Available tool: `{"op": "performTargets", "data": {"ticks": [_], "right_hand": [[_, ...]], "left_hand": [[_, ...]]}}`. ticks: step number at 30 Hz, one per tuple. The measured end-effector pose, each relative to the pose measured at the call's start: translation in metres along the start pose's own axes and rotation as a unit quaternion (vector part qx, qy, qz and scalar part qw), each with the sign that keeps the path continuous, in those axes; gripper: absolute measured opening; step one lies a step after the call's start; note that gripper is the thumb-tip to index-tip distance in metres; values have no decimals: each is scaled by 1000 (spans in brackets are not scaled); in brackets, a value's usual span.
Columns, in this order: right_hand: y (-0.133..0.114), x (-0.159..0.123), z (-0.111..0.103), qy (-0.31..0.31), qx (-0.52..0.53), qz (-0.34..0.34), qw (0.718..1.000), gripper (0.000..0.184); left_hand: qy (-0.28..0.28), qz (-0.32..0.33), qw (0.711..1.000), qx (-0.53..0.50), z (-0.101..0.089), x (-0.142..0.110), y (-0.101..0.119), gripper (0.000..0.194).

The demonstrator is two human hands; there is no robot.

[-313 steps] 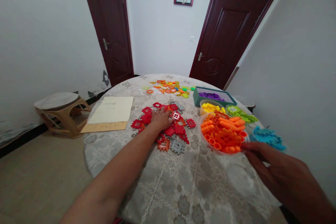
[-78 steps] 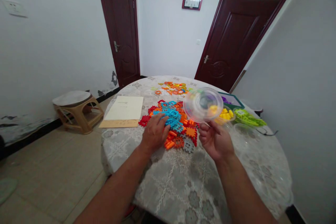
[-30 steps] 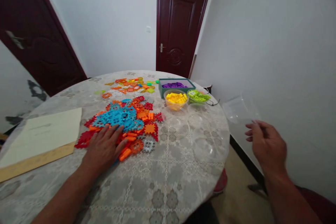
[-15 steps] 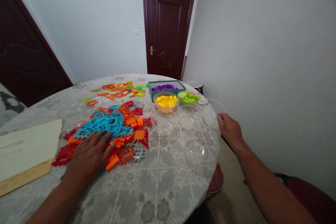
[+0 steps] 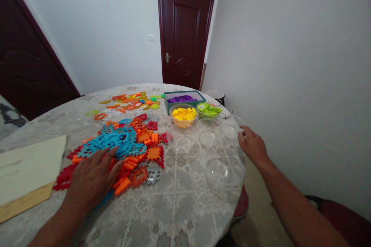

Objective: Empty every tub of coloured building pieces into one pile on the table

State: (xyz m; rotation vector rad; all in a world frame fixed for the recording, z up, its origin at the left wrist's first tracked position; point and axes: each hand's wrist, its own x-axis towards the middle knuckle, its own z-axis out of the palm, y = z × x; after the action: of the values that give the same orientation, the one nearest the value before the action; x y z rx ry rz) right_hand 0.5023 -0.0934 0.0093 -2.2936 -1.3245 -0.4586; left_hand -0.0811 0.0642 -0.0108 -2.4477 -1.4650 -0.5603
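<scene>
My left hand [image 5: 94, 175] lies with its fingers stretched over the near side of a heap of plastic building pieces. Blue toothed pieces [image 5: 111, 141] are on top, with orange tube-like pieces [image 5: 131, 163], red pieces [image 5: 65, 176] and a grey square piece [image 5: 153, 174] around them. At the table's right edge, my right hand [image 5: 252, 144] pinches the rim of a clear plastic bowl [image 5: 231, 129]. More clear bowls stand beside it: one bowl [image 5: 208, 136], another bowl [image 5: 182, 139], and a nearer bowl [image 5: 222, 170].
Behind the clear bowls are a bowl of yellow pieces [image 5: 183, 115], a bowl of lime-green pieces [image 5: 209, 110] and a green box [image 5: 199, 95] holding purple pieces. Mixed pieces [image 5: 133, 102] lie at the back. A pale board [image 5: 31, 166] rests at left on the patterned tablecloth [image 5: 174, 208].
My right hand has brought the clear bowl slightly lower, closer to the other bowls. My left hand stays on the heap, and the view has tilted up a little.
</scene>
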Motion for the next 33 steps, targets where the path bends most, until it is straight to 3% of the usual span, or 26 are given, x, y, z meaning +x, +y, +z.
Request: {"op": "performTargets", "data": {"ticks": [7, 12, 15, 19, 22, 25, 29, 33], "right_hand": [[-10, 8, -7, -37, -55, -30, 997, 36], [-26, 12, -17, -27, -73, -51, 996, 35], [-59, 21, -33, -29, -35, -131, 990, 33], [-126, 48, -43, -75, -15, -236, 969, 33], [-167, 74, -30, -115, -49, -271, 954, 34], [-188, 94, -7, -164, -103, -283, 939, 35], [-192, 106, 20, -193, -115, -292, 930, 33], [-187, 112, 34, -189, -112, -304, 927, 30]], "left_hand": [[-28, -13, 998, 47, -7, 8, 8, 62], [-32, -36, 998, 39, -12, 17, 14, 64], [-19, -38, 999, 27, -9, 17, 21, 62], [-6, -28, 999, 18, -2, 9, 29, 56], [-6, -35, 999, 3, -3, 4, 33, 52], [-27, -45, 999, -10, -10, 2, 38, 51], [-56, -61, 996, -14, -17, 1, 41, 50], [-69, -73, 994, -34, -18, 2, 43, 52]]}}
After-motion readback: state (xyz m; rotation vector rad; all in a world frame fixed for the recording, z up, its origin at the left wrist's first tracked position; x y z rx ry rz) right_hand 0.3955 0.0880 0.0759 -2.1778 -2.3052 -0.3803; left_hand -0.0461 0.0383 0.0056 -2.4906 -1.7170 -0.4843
